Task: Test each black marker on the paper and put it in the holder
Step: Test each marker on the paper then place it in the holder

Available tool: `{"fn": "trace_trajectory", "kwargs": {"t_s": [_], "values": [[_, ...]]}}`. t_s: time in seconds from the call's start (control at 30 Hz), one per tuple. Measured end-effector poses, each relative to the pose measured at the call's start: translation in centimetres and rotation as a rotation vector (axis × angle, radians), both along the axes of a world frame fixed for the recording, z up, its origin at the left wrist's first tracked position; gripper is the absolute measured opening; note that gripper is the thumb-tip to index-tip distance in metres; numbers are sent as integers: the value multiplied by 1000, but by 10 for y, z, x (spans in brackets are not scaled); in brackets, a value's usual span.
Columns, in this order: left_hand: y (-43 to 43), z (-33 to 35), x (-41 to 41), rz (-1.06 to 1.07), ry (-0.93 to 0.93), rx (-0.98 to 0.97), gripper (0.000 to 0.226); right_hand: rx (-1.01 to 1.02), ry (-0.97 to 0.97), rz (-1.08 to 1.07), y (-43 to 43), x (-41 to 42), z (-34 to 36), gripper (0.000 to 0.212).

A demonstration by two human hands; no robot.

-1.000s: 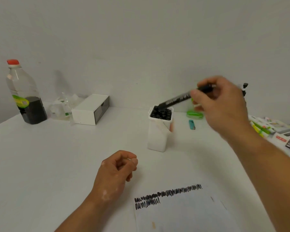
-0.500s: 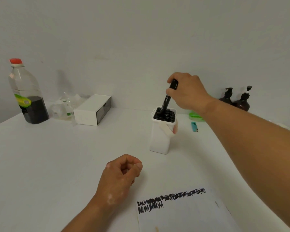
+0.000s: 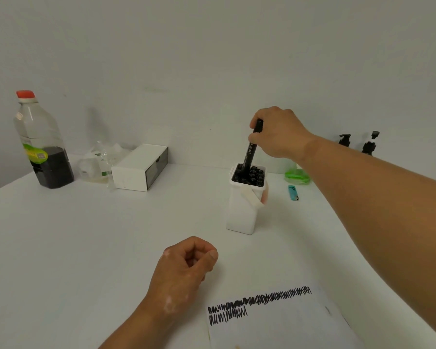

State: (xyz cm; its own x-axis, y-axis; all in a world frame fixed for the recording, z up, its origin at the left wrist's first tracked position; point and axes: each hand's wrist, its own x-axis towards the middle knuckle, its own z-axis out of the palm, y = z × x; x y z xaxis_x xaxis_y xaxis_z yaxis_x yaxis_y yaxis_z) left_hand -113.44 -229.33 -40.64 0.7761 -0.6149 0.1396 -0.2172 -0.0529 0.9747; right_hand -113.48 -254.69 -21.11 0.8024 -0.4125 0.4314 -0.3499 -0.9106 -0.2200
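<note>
A white square holder [image 3: 242, 212] stands mid-table, packed with several black markers whose caps show at its top. My right hand [image 3: 278, 133] grips one black marker [image 3: 251, 151] by its upper end. The marker stands nearly upright with its lower end down among the others in the holder. My left hand [image 3: 184, 269] rests on the table as a loose fist with nothing in it, left of the white paper [image 3: 282, 323]. Two rows of black scribbles run along the paper's top.
A red-capped bottle [image 3: 42, 142] of dark liquid, crumpled clear plastic [image 3: 100, 162] and a white drawer box [image 3: 140, 167] line the back left. A green object [image 3: 296, 175], a teal lighter [image 3: 293, 193] and two dark pump bottles [image 3: 359, 143] sit at the back right.
My right hand swung the marker from a slant above the holder to nearly upright, then pushed its lower end in among the others. My left hand stayed on the table.
</note>
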Motion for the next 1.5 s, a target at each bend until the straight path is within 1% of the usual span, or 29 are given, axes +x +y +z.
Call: {"fn": "trace_trajectory", "kwargs": {"t_s": [0.07,0.23,0.43,0.5,0.57,0.67,0.77,0.83,0.87,0.97,1.03,1.17,1.3,1.37,1.43,1.5], "values": [[0,0,-1,-5,2,1,13,23,-17,-9,-3,-1,-2,22],[0,1,-1,-12,-1,5,13,52,-90,50,1,2,-3,20],[0,0,0,-8,-14,16,11,33,41,-1,-2,-1,-16,25],[0,0,-1,-6,-20,20,10,22,63,10,-1,-3,-24,31],[0,0,0,-5,-26,21,10,8,125,37,5,-2,-35,37],[0,0,1,-14,-22,17,11,12,206,42,10,1,-46,36],[1,-1,2,-9,-26,25,12,41,103,43,7,1,-43,30],[0,-2,2,-5,-23,25,12,74,7,25,4,2,-45,15],[0,-2,2,-5,-23,24,12,64,-10,2,4,2,-48,11],[0,-2,2,-8,-31,21,13,32,-7,-40,4,3,-57,25],[0,-3,2,-8,-38,27,13,15,19,-38,4,3,-57,24],[1,-3,3,3,-58,32,13,6,80,0,9,4,-61,17],[3,-1,4,42,-124,43,11,-123,253,-49,10,-7,-71,29],[5,-1,5,69,-182,50,12,-79,317,-28,13,-14,-66,35],[6,-3,4,81,-260,85,16,-58,274,-10,20,-23,-58,35],[7,-5,4,83,-325,126,18,-4,31,-18,25,-39,-54,29]]}}
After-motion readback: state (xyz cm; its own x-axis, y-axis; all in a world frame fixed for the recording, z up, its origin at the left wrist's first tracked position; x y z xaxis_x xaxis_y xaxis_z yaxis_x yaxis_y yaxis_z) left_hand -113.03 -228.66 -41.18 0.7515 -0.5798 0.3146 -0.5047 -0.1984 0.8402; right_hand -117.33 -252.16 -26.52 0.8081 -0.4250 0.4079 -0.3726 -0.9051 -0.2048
